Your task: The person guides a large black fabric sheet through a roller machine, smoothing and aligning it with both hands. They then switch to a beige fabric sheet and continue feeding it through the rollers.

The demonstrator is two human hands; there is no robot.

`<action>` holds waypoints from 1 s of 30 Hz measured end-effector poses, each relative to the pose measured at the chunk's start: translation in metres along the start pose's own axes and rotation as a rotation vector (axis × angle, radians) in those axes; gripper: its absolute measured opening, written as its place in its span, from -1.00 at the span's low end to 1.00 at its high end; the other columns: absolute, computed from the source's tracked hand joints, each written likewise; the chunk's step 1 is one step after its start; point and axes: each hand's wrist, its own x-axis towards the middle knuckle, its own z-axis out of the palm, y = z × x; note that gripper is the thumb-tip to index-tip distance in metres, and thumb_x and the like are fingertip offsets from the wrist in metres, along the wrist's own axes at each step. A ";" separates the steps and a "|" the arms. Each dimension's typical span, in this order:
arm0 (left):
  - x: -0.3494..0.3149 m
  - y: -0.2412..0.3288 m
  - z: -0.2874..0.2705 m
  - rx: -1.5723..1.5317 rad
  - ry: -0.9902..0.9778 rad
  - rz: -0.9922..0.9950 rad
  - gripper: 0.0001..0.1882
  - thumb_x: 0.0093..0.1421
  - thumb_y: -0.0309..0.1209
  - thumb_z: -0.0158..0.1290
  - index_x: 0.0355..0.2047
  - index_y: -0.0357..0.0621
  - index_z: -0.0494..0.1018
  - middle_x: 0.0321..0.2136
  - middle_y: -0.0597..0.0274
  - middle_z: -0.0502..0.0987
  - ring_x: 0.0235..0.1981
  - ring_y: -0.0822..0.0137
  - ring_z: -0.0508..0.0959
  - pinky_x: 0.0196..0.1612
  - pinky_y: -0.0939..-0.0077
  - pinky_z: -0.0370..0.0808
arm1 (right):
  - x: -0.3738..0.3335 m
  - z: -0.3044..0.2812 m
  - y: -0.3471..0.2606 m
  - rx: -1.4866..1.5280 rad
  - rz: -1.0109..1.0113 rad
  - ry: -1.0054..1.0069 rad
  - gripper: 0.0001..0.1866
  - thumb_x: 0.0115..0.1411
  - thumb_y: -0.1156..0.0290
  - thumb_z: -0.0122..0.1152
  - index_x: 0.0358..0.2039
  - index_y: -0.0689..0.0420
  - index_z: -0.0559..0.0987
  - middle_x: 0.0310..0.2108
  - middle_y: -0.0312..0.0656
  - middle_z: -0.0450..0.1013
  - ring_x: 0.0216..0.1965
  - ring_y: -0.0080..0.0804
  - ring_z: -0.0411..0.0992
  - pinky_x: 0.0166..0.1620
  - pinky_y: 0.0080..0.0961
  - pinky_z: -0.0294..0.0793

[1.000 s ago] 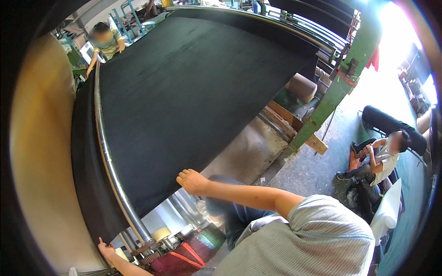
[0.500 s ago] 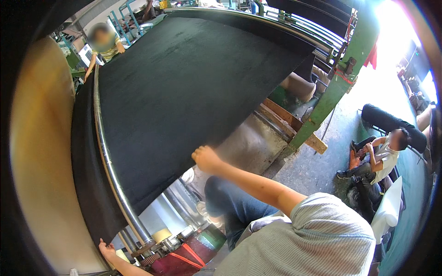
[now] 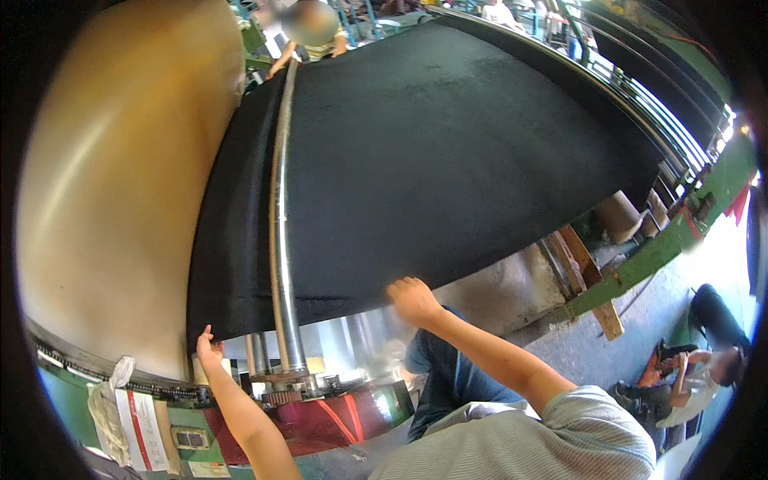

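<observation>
A wide sheet of black fabric (image 3: pixel 448 160) stretches over a shiny metal bar (image 3: pixel 282 216) and reaches a large, smooth metal drum (image 3: pixel 120 160) on the left. My left hand (image 3: pixel 210 350) pinches the sheet's near left corner, close beside the drum, thumb pointing up. Farther right, my right hand (image 3: pixel 414 302) is closed on the near edge of the same sheet, its knuckles on top. The fingertips under the cloth are hidden.
Across the sheet, a co-worker (image 3: pixel 324 44) reaches to the bar's far end. Gears (image 3: pixel 288 394) and a chain (image 3: pixel 176 392) run along the machine's near side. A green frame beam (image 3: pixel 640 268) slants at right. Another person (image 3: pixel 704 384) sits on the right.
My view has swung left, so the drum fills more of it and the machine's near side shows. Both hands stay on the fabric's near edge.
</observation>
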 end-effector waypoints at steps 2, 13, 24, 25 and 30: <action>0.002 0.006 -0.026 -0.089 0.211 0.023 -0.64 -0.07 -0.51 -0.15 -0.31 0.10 0.55 -0.33 0.35 0.49 -0.46 0.30 0.41 -0.51 0.44 0.34 | 0.005 0.007 -0.018 0.030 -0.006 -0.085 -0.89 0.00 0.45 0.00 -0.43 0.15 0.46 -0.38 -0.09 0.43 -0.25 -0.15 0.40 -0.12 -0.28 0.36; -0.002 0.009 -0.022 -0.100 0.042 -0.026 -0.69 -0.05 -0.46 -0.11 -0.36 0.22 0.55 -0.41 0.32 0.51 -0.50 0.28 0.39 -0.50 0.43 0.44 | 0.012 -0.040 0.037 0.022 0.051 0.121 -0.83 -0.04 0.51 0.00 -0.40 0.09 0.50 -0.31 -0.14 0.36 -0.17 -0.16 0.30 -0.11 -0.27 0.29; 0.006 -0.002 -0.050 -0.078 -0.039 0.062 -0.84 0.11 -0.25 0.11 -0.32 0.05 0.46 -0.38 0.29 0.46 -0.50 0.29 0.41 -0.57 0.44 0.42 | -0.033 -0.020 0.063 -0.063 0.123 0.142 -0.94 -0.14 0.55 0.05 -0.58 0.10 0.44 -0.51 -0.15 0.40 -0.33 -0.16 0.37 -0.25 -0.28 0.30; -0.002 -0.016 -0.019 -0.145 -0.185 0.136 -0.81 0.06 -0.27 0.16 -0.30 0.05 0.48 -0.35 0.29 0.46 -0.52 0.30 0.41 -0.54 0.42 0.42 | -0.037 -0.020 0.063 -0.068 0.121 0.166 -0.94 -0.13 0.56 0.04 -0.59 0.11 0.43 -0.52 -0.15 0.40 -0.34 -0.16 0.36 -0.25 -0.27 0.30; -0.019 -0.003 -0.014 -0.168 0.294 0.106 -0.72 -0.01 -0.40 0.22 -0.26 -0.16 0.47 -0.25 0.12 0.48 -0.24 0.20 0.42 -0.41 0.13 0.36 | -0.026 -0.013 0.031 0.022 0.075 0.087 -0.89 -0.16 0.60 0.05 -0.54 0.17 0.42 -0.48 -0.10 0.39 -0.32 -0.11 0.35 -0.22 -0.25 0.30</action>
